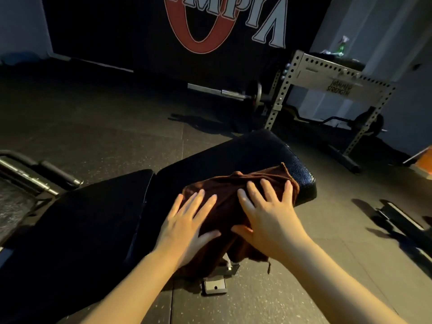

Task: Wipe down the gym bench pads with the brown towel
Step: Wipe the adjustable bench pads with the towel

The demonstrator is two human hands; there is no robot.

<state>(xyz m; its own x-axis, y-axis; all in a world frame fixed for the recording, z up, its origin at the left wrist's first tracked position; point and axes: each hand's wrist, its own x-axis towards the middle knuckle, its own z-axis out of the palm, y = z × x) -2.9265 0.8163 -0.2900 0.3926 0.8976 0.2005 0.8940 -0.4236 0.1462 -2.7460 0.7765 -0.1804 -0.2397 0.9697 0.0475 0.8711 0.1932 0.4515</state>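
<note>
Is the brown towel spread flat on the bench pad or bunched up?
Bunched up: the brown towel lies creased on the bench pad, its near edge hanging over the side.

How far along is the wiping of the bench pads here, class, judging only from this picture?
Done: nothing can be confirmed; no pad shows a visible wiped area. In hand: the left hand and right hand press flat on the towel, spread over the right pad and hanging off its near edge. Left: the left pad has no towel on it, so it probably still needs wiping.
</note>
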